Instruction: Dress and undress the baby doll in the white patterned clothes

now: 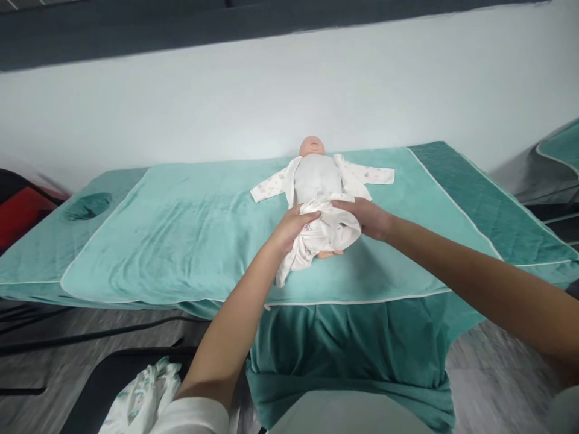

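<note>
A baby doll (318, 175) lies on its back with its head toward the wall. Its white printed jacket (271, 184) is spread open, sleeves out to both sides. Over the doll's lower body is a bunched white printed baby garment (323, 232), whose exact cut I cannot make out. My left hand (289, 228) grips its left side, thumb on top. On the right side, my right hand (364, 216) has its fingers closed on the same cloth. The doll's feet (330, 254) show just below the cloth; its legs are hidden.
The doll rests on a light green cover (181, 241) over a padded table with a face hole (88, 206) at the left. A white wall (226, 102) stands behind. Below left, a black chair (99, 377) bears a printed cloth (145, 392).
</note>
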Demonstrator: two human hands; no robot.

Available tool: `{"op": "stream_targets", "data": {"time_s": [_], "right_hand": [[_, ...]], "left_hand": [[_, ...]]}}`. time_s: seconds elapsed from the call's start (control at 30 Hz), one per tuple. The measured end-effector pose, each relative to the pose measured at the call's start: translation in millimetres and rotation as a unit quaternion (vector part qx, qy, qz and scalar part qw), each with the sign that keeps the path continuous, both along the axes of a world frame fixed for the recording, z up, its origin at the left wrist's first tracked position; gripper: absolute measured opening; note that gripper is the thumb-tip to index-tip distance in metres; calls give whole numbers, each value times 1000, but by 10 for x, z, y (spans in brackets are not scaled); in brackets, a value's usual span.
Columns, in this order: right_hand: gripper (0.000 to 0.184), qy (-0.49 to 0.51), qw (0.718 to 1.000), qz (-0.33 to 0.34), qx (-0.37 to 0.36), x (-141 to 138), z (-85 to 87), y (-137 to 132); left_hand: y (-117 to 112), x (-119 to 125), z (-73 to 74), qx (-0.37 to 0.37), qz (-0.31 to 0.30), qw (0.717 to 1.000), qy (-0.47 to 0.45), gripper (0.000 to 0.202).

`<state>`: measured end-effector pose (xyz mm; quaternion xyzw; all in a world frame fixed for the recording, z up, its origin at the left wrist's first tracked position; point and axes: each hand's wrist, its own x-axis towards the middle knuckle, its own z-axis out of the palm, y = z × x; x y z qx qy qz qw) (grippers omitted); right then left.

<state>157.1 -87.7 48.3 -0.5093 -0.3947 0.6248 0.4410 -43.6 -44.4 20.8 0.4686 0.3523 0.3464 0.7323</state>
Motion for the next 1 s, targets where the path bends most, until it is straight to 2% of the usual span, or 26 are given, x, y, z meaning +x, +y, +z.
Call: {"op": "stream_targets", "data": {"time_s": [0.1, 0.2, 0.27, 0.37, 0.47, 0.53, 0.63, 0.8, 1.0], "right_hand": [[34, 17, 999, -5, -50, 31, -239, -204], [35, 32, 995, -8, -90, 17, -424, -444], [40, 25, 996, -10, -86, 5, -538, -572], [49, -38, 999, -24, -23, 9, -722, -648], [56, -162, 985, -54, 33, 29, -887, -603], [58, -206, 975, -64, 47, 41, -963, -564], [61, -191, 978, -62, 61, 46, -1030, -556], [65, -155, 981, -82, 84, 33, -1088, -613], [67, -100, 987, -96, 79, 33, -1140, -634]], "left_hand": [[13, 15, -116, 13, -39, 996, 80, 36], [-32, 56, -154, 96, -101, 972, 187, 23], [-89, 109, -147, 186, -124, 936, 273, 18], [-195, 210, -141, 313, -122, 856, 392, 23], [-298, 292, -153, 375, -124, 790, 468, 32], [-352, 318, -155, 386, -139, 771, 488, 36], [-397, 325, -136, 370, -160, 772, 491, 36], [-399, 321, -86, 349, -159, 810, 443, 34], [-408, 309, -44, 327, -166, 842, 395, 36]]}}
